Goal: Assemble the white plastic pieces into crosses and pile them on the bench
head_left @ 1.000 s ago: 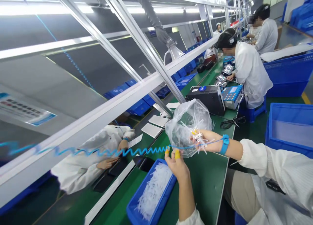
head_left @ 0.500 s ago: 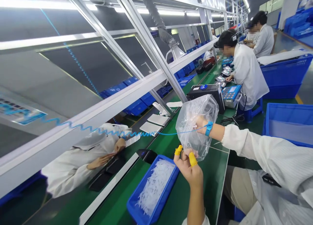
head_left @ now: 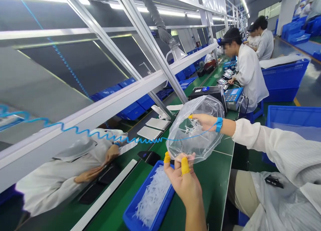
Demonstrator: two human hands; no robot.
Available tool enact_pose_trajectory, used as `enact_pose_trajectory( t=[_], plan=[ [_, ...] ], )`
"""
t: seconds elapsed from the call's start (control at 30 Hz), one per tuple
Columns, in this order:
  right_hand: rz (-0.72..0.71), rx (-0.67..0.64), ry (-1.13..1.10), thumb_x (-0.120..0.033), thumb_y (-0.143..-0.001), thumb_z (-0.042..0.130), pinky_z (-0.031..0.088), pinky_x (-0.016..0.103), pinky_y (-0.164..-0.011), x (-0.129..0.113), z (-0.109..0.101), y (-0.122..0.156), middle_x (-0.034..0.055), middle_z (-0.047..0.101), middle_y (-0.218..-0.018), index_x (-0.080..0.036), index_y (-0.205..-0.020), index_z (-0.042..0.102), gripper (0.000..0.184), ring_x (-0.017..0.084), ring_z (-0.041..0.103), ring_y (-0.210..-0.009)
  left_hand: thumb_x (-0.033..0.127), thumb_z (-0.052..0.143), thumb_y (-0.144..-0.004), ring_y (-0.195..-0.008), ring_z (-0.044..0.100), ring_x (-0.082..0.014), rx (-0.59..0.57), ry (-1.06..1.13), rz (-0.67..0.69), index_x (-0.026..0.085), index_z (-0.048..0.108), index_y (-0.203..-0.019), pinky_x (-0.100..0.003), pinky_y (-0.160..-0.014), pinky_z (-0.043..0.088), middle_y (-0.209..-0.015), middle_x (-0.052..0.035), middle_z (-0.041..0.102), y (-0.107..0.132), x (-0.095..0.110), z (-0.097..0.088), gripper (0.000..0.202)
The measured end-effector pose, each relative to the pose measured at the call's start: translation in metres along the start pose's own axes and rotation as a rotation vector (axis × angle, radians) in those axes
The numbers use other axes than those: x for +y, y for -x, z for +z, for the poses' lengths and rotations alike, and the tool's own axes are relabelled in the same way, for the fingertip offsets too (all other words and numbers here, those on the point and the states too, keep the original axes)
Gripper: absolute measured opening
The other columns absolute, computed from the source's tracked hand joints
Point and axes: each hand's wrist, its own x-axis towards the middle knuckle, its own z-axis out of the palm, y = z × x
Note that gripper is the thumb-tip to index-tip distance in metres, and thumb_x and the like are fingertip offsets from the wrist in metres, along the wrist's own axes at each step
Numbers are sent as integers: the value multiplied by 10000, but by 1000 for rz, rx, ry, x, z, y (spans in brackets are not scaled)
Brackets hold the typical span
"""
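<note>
The person's left hand [head_left: 184, 181], with rubbery yellow finger cots [head_left: 185, 165] on two digits, pinches the near rim of a clear, crumpled plastic bag [head_left: 198, 145]. The bag is held just above a green bench top [head_left: 213, 187], its mouth spread. The right hand [head_left: 204, 121] reaches into that mouth, its fingers together beside a loose bunch of thin white strips [head_left: 192, 128]; whether they grip the strips I cannot tell. A blue wrist strap [head_left: 219, 124] circles the right wrist, and a thin blue coiled cord [head_left: 80, 130] runs from it across to the left. Near the left hand, on the bench, sits a blue rectangular plastic tray [head_left: 164, 204] heaped with translucent white strips [head_left: 152, 197]. Just past the tray lies a glossy black curved object [head_left: 148, 157]. Beyond the bag, two flat white panels [head_left: 149, 132] lie side by side near a slanting silver metal post. Across the bench, a person in a white coat [head_left: 72, 167] rests both hands near dark flat items. Further along, a black box-shaped unit [head_left: 210, 94] stands beside a blue-topped device [head_left: 233, 96], and past them a co-worker in a white coat [head_left: 252, 74] leans over the bench.
</note>
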Motion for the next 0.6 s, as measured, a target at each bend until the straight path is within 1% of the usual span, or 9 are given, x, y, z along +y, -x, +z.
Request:
enact_pose_trajectory(
  t=[0.07, 0.13, 0.2, 0.27, 0.33, 0.43, 0.5, 0.6],
  plan=[
    [34, 19, -33, -322, -966, 778, 516, 315, -747, -5, 0, 8, -2, 701, -855, -186, -1030, 667, 187, 162, 613, -762, 413, 849, -937, -922, 694, -134, 3, 10, -11, 335, 488, -1500, -431, -1063, 626, -1035, 34, 676, 0, 4, 0, 674],
    [25, 17, -34, -296, -976, 762, 492, 294, -726, -7, -1, 13, 7, 705, -889, -187, -1047, 671, 159, 155, 593, -759, 408, 850, -936, -943, 692, -139, 15, 21, -16, 333, 515, -1483, -423, -1062, 626, -1016, 33, 677, -1, 7, 0, 646],
    [-11, -11, 1, -318, -974, 767, 496, 289, -728, -7, -4, 15, 20, 710, -925, -195, -1074, 676, 183, 162, 592, -785, 395, 867, -920, -949, 693, -143, 35, 39, -22, 322, 557, -1446, -402, -1051, 631, -995, 30, 684, -1, 10, 1, 615],
    [-55, -30, 86, -357, -963, 774, 525, 302, -769, -7, -7, 14, 38, 723, -970, -205, -1120, 683, 237, 176, 608, -829, 383, 886, -899, -907, 691, -132, 49, 63, -36, 307, 600, -1406, -377, -1034, 635, -987, 26, 696, -2, 14, 1, 587],
    [-93, -27, 251, -382, -947, 776, 551, 322, -831, -8, -10, 13, 60, 744, -1034, -212, -1202, 694, 317, 187, 635, -881, 369, 898, -884, -882, 701, -124, 43, 76, -59, 309, 621, -1399, -350, -1021, 637, -994, 25, 712, -2, 17, 1, 589],
    [-181, -36, 633, -360, -945, 735, 569, 352, -910, -14, -11, 15, 79, 766, -1122, -221, -1325, 712, 405, 208, 681, -958, 343, 895, -887, -924, 728, -128, 18, 71, -90, 328, 629, -1420, -311, -1009, 637, -1004, 29, 731, 0, 24, 1, 596],
    [-263, -49, 883, -285, -946, 702, 562, 364, -953, -20, -11, 20, 85, 780, -1161, -211, -1329, 744, 393, 229, 700, -1006, 320, 909, -870, -927, 735, -123, 20, 83, -107, 327, 651, -1410, -283, -982, 646, -1018, 26, 746, 1, 26, 2, 598],
    [-373, -58, 1260, -197, -993, 613, 541, 388, -988, -29, -8, 31, 110, 806, -1167, -174, -1237, 803, 311, 259, 721, -1021, 279, 957, -802, -915, 744, -124, 43, 109, -128, 331, 685, -1391, -256, -932, 669, -1030, 19, 768, 0, 25, 0, 652]
  ],
)
